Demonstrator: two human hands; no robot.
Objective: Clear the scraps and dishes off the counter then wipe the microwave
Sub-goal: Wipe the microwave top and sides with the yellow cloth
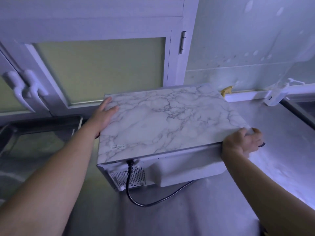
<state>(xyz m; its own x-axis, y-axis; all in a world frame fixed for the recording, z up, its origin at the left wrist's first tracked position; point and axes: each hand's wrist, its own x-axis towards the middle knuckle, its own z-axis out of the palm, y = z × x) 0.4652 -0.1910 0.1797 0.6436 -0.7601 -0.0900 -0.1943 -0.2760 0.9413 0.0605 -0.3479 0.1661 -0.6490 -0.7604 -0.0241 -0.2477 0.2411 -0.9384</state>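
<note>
The microwave (163, 120), covered in white marble-pattern film, stands on the steel counter (281, 133) with its back panel and black power cord (129, 183) facing me. My left hand (104, 114) lies flat with straight fingers on the microwave's far left top edge. My right hand (242, 142) grips the near right top corner, fingers curled over the edge with a pale cloth bunched under them. A small dark object pokes out by the right fingers.
A steel tray (42, 126) sits at the left beside the microwave. White window frames with handles (25, 91) rise behind. A white wall panel (238, 40) and a plastic clip fixture (276, 96) stand at the back right; a sink edge (300, 111) shows at far right.
</note>
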